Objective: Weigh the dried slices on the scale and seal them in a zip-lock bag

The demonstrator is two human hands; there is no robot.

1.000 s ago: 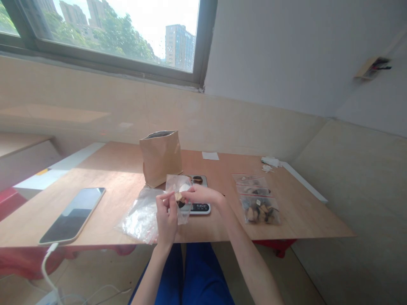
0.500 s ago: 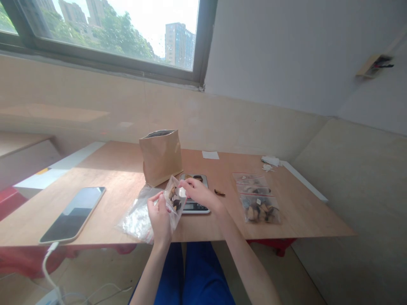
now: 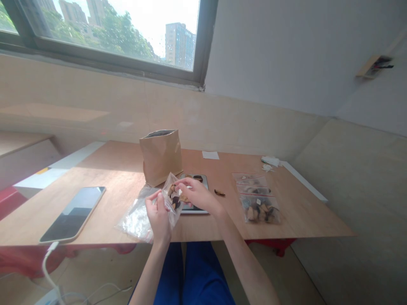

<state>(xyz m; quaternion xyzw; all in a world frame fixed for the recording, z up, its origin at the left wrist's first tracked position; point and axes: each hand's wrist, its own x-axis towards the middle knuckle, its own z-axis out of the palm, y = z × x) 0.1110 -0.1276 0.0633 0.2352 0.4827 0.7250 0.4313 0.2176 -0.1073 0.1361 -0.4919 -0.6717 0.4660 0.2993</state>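
My left hand and my right hand both pinch a small clear zip bag holding dark and tan pieces, just above the near middle of the wooden table. The left hand grips the bag's lower side, and the right hand's fingers close on its upper edge. Behind the bag lies a small digital scale with a few dark pieces on its plate. An open brown paper bag stands upright behind the scale.
A heap of empty clear bags lies left of my hands. Filled zip bags lie to the right, one loose dark piece near the scale. A phone with a white cable rests at left. White paper scraps lie far right.
The small bag has tilted from upright to slanting left and moved slightly left. My right hand shifted from the bag's middle to its upper edge. My left hand dropped a little.
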